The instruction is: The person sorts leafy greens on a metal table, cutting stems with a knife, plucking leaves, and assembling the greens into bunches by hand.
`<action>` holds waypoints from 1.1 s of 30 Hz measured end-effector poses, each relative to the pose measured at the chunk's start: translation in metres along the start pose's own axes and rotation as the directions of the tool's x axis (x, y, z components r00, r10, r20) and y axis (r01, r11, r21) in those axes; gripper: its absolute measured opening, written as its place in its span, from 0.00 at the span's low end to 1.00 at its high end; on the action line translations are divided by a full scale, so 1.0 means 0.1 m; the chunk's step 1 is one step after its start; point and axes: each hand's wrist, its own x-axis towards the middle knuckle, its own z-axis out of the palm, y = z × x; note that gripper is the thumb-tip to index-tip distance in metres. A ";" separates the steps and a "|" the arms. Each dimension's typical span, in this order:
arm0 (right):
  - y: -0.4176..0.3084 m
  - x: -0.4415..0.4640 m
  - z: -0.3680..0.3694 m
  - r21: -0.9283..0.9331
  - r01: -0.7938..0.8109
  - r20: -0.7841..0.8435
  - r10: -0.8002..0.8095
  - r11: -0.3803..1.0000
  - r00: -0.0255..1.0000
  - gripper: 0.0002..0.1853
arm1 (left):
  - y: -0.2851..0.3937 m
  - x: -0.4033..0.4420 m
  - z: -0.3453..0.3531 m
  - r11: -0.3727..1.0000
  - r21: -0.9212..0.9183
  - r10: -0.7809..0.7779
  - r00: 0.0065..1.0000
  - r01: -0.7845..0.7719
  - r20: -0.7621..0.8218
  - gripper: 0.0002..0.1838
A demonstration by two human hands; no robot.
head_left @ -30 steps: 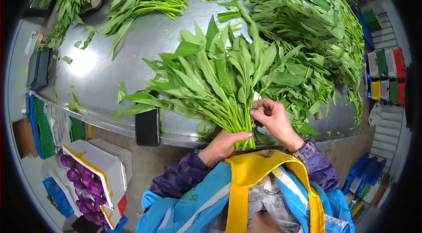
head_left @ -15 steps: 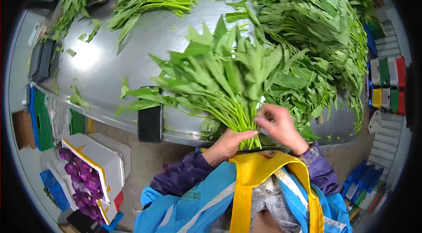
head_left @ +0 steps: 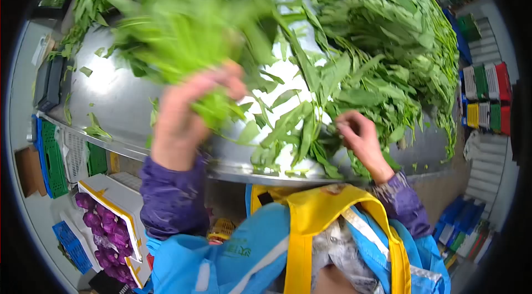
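Bunch of leafy greens [head_left: 183, 39], blurred, gripped by left hand [head_left: 191, 108] above near-left worktop [head_left: 130, 111]; right hand [head_left: 360, 137], fingers curled, grip contents unclear, beside loose greens [head_left: 302, 128].

1. The light is bright; it makes white glare on the table [head_left: 130, 108].
2. The left hand [head_left: 191, 108] and its greens [head_left: 183, 44] are strongly blurred.
3. The view bends at the edges, with black corners.

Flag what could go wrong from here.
The bunch in the left hand is blurred, apparently moving quickly, so it might shed leaves or stems. Loose greens lie near the metal table's front edge, beside the right hand, which might brush some off.
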 end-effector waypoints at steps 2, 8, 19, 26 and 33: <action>0.01 0.05 0.13 -0.466 0.079 0.046 -0.065 0.881 0.997 0.14 | 0.06 0.10 -0.01 0.956 -0.258 0.143 0.990 -0.143 -0.017 0.22; 0.35 0.30 0.30 0.012 -0.020 -0.049 0.021 1.000 0.999 0.09 | -0.25 0.01 0.07 0.985 -0.158 0.055 0.994 -0.069 -0.092 0.25; -0.49 0.05 0.19 0.514 -0.140 0.017 0.153 0.846 0.988 0.06 | -1.50 -0.07 0.57 0.950 0.020 -0.312 0.945 0.312 0.095 0.18; -0.27 -0.05 0.22 0.382 0.008 0.194 -0.088 0.924 0.977 0.38 | -1.14 0.12 0.44 0.664 0.747 0.091 0.996 -0.045 -0.021 0.14; -0.22 -0.04 0.62 0.831 -0.510 0.499 0.107 0.223 0.860 0.22 | -1.32 -0.08 0.55 -0.432 0.900 0.167 0.976 -0.055 0.140 0.06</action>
